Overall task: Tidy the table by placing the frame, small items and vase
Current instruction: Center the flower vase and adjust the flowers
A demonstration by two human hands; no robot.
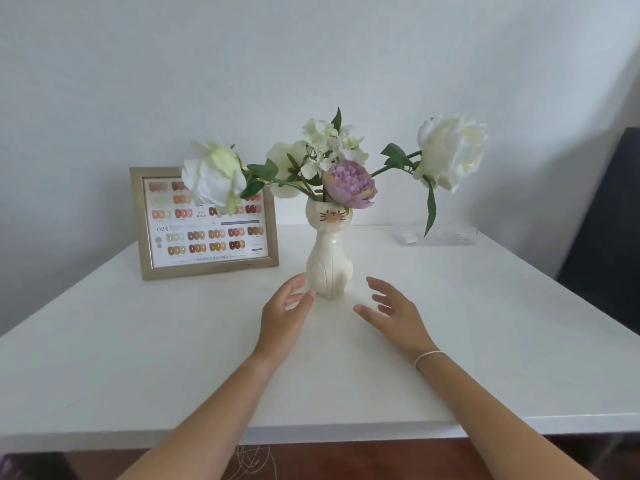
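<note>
White laminate covered the table [485, 323], which filled the lower half of the picture. At centre stood the cat-shaped vase [329, 265] with its flowers [450, 150], upright and well back from the near edge. The frame [204, 221] was propped left of centre against the wall, and a clear tray [437, 236] (contents too faint to tell) lay at right. The left hand [282, 318] and right hand [394, 315] flanked the vase base, fingers spread and holding nothing; the left fingertips were just beside it. Placement looked nearly finished.
</note>
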